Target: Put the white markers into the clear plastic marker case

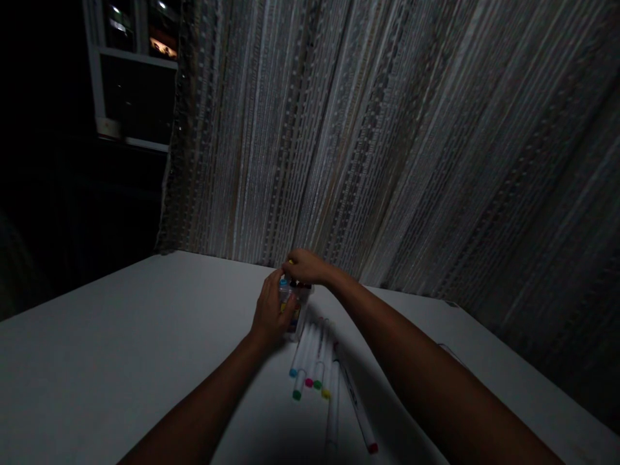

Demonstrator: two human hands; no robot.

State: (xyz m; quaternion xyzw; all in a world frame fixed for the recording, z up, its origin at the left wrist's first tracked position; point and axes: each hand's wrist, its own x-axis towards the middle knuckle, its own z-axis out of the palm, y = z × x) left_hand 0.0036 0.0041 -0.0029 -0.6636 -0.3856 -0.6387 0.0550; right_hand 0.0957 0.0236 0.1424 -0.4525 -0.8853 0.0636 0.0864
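- The left hand is wrapped around the clear box. Its thumb is on the near side.
- The box stands on the white table, near the far edge, in front of both arms. It has a label with some yellow on it, partly covered by the thumb.
- The right hand is just above the box, with its fingers bent down. It pinches a thing with a yellow end. Most of that thing is hidden.
- A blue top pokes up in the box, close to the left fingers.
- White pens lie in a loose bunch on the table, on the near side of the box, between the two arms.
- Their ends are blue, green, pink, green and yellow. One pen lies nearer, and its end is too dark to see.
- The red-ended pen lies slanted on the right of the bunch.
- A big stripy curtain hangs behind the table.
- A window is at the upper left, with a pale cup by it.
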